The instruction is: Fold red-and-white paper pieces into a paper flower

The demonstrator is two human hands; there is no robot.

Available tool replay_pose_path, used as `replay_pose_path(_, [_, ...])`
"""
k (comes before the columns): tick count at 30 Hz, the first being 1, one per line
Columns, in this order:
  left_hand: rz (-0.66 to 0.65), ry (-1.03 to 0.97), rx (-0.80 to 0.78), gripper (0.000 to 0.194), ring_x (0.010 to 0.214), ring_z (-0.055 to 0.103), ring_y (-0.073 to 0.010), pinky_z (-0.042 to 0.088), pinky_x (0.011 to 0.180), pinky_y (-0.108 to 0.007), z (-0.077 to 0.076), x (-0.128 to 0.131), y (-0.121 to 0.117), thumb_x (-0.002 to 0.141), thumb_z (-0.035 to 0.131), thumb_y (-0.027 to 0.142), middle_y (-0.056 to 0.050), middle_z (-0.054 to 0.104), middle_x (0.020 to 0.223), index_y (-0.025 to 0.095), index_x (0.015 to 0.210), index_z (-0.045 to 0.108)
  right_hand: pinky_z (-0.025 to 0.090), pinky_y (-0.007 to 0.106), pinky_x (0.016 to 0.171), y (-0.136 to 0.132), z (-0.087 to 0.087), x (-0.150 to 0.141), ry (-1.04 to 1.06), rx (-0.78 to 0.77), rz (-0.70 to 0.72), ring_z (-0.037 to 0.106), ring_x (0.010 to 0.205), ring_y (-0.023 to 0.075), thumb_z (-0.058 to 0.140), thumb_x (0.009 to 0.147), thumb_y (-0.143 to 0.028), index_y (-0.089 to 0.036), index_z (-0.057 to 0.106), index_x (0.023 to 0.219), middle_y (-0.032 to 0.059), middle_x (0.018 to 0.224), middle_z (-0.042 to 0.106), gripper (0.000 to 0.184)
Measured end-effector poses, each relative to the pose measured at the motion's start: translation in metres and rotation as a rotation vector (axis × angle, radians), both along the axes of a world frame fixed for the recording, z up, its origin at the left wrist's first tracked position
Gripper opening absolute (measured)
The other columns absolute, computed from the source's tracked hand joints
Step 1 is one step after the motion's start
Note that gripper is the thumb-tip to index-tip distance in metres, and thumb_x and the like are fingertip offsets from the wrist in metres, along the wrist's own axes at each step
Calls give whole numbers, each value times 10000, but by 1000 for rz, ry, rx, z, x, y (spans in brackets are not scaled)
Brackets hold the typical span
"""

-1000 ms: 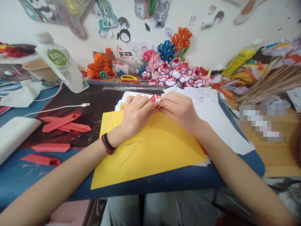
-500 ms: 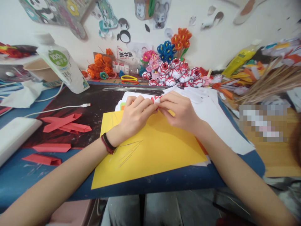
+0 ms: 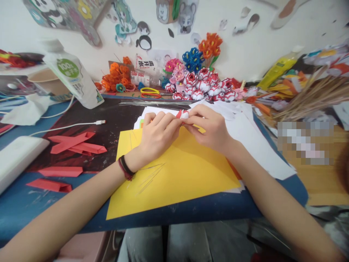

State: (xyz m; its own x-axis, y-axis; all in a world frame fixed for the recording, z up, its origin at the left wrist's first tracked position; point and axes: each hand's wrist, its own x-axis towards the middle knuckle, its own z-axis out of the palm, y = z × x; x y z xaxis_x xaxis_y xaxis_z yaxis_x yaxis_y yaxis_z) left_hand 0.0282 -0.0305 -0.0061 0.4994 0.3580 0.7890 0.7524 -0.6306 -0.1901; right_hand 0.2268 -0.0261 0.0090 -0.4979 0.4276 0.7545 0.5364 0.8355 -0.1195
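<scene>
Well left of the left hand (image 3: pixel 159 133) are a bottle (image 3: pixel 71 74) and red strips (image 3: pixel 72 142). That hand, fingers bent, pinches a red-and-white piece (image 3: pixel 184 114) against the right hand's (image 3: pixel 209 125) pinching fingertips. Flowers (image 3: pixel 203 85) crowd beyond both; white sheets (image 3: pixel 256 138) lie rightward. Nearer, the yellow sheet (image 3: pixel 177 178) spreads between the forearms, short of the tabletop's (image 3: pixel 191 211) front edge.

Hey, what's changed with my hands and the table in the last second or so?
Only a little: your right hand's upper fingers have lifted slightly, so more of the red-and-white paper piece shows than half a second ago. Nothing was visibly taken up or let go; your left hand still holds the piece. The yellow sheet and red folded strips stayed put.
</scene>
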Motion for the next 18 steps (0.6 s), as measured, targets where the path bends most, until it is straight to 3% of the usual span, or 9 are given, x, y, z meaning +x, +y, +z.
replay_pose_path(7, [1, -30, 33, 126, 651, 501, -144, 259, 677, -335, 1, 1, 2, 952, 509, 213, 30, 606, 654, 208, 865, 601, 486, 257, 636, -2, -5, -1, -9, 34, -48, 660, 750, 140, 551, 931, -202, -195, 709, 882, 35, 851, 722, 165])
replay_pose_path(14, [39, 107, 130, 109, 696, 507, -167, 267, 669, -344, 1, -1, -2, 964, 499, 169, 7, 641, 722, 201, 915, 590, 487, 279, 691, -1, -9, -5, -57, 87, -121, 689, 793, 159, 526, 944, -199, -203, 728, 913, 22, 876, 768, 205])
replay_pose_path(18, [9, 169, 138, 150, 711, 489, -166, 268, 658, -345, 1, -1, -4, 980, 468, 143, 2, 613, 721, 189, 887, 575, 422, 284, 647, -2, -12, -5, -117, 47, -211, 635, 711, 149, 495, 937, -174, -186, 683, 761, 31, 770, 728, 258])
